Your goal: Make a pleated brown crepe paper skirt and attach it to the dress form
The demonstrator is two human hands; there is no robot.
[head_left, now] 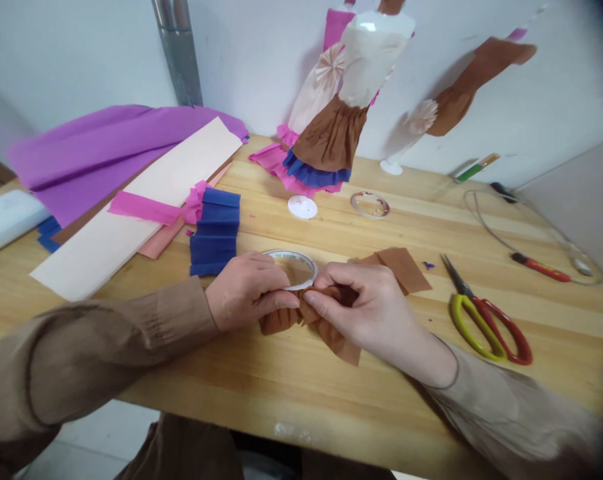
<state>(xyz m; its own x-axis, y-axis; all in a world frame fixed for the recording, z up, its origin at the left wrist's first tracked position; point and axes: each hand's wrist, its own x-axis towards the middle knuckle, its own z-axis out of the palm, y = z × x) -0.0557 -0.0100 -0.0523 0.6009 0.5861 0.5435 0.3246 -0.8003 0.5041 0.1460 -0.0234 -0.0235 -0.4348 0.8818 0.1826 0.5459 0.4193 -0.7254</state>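
Observation:
Near the table's front edge, my left hand (251, 290) grips a white-edged tape roll (305, 259) with its thumb in front. Gathered brown crepe paper (280, 321) hangs from the roll's near edge below my left thumb. My right hand (366, 300) pinches folds of the brown paper against the roll's right side, thumb and index finger together. One end of the paper hangs below that hand, and a flat brown piece (401, 270) shows behind it. My fingers hide part of the roll and of the folds.
Red-and-yellow scissors (489, 327) lie to the right, near a red-handled corded tool (539, 267). A clear tape roll (370, 205) and dress forms in crepe paper (331, 137) stand behind. Blue paper (215, 231), cream paper (146, 200) and purple paper (106, 147) lie left.

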